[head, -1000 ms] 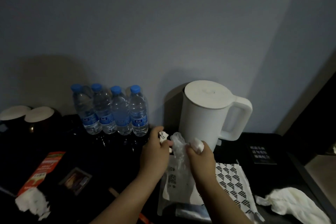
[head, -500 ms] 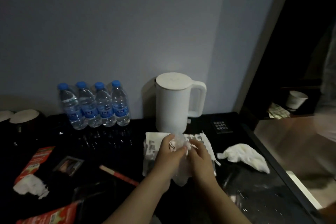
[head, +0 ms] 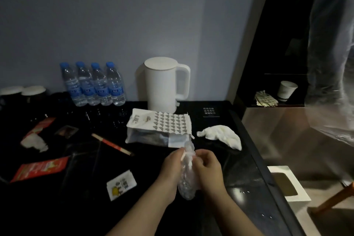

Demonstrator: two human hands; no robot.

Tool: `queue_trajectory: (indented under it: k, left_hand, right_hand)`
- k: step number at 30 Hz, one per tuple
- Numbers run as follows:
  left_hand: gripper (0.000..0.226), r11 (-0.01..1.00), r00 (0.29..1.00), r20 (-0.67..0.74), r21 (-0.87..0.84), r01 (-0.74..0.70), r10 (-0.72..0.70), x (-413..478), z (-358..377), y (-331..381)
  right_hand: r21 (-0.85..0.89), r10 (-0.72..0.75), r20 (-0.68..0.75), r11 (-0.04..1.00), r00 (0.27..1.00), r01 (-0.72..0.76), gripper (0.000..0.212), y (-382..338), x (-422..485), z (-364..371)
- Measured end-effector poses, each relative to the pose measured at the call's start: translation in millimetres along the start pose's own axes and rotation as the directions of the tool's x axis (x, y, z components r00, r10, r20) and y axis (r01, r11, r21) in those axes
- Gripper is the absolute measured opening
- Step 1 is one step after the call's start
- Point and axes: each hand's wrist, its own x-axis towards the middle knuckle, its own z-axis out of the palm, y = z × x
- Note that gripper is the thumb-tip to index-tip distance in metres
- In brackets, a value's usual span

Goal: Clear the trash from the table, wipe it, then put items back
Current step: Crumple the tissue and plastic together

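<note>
The left hand [head: 172,170] and the right hand [head: 207,170] were both curled round a crumpled clear plastic wrapper [head: 188,176], squeezing it upright between them just above the front of the black counter [head: 245,159]. The left fingertips also seemed to pinch a small white scrap [head: 183,156] against its top, though the dim light made that hard to confirm. The likeliest slip lay right there: thin film springs back when squeezed, so a loose grip could have let the wad unfold or the scrap flutter down onto the counter. Whatever sat in its bulging lower end might also have spilled out. Just beyond the hands lay a patterned paper bag [head: 162,126], near enough that a hasty reach could have knocked it toward the white kettle [head: 162,84] behind it. To the right, a crumpled white cloth [head: 220,136] lay apart from the wrapper; if it was meant for wiping, it risked being swept up as rubbish. What looked like a white bin [head: 287,186] stood on the floor past the counter's right edge, and a toss from here might have missed its opening. Farther left, wrapped chopsticks [head: 113,144], a printed sachet [head: 121,183], red packets [head: 40,168] and a wad of tissue [head: 34,142] lay scattered, light enough to slide off unnoticed, while four water bottles [head: 93,84] by the wall could have toppled.
</note>
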Motion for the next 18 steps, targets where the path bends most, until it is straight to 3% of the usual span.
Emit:
queue_trajectory:
  k: [3, 6, 8, 12, 15, 18]
  left_hand:
    - [0.041, 0.994, 0.998, 0.046, -0.097, 0.056, -0.052, -26, 26, -23]
    - [0.026, 0.998, 1.000, 0.016, 0.055, 0.014, -0.014, -39, 46, -43]
    - [0.014, 0.998, 0.999, 0.050, 0.066, 0.010, -0.014, -42, 57, -52]
    - [0.022, 0.998, 0.999, -0.032, -0.055, 0.027, -0.029, -32, 70, -54]
    - [0.040, 0.998, 0.999, -0.039, -0.058, 0.034, -0.036, -7, 81, -51]
    - [0.043, 0.999, 0.999, 0.003, 0.012, 0.051, -0.051, 26, 93, -45]
  right_hand:
    - [0.000, 0.005, 0.026, 1.000, 1.000, -0.005, 0.020, 11, -15, -41]
    - [0.008, -0.001, 0.034, 1.000, 0.999, 0.001, 0.015, 19, -24, -74]
    - [0.005, 0.007, 0.043, 1.000, 0.999, -0.007, 0.011, 22, -25, -89]
    - [0.031, 0.056, 0.067, 0.998, 0.996, -0.058, 0.011, 25, -11, -104]
    - [0.096, 0.072, 0.143, 0.992, 0.987, -0.086, 0.013, 23, 11, -111]
    - [0.059, 0.066, 0.168, 0.995, 0.984, -0.077, 0.012, 21, 40, -115]
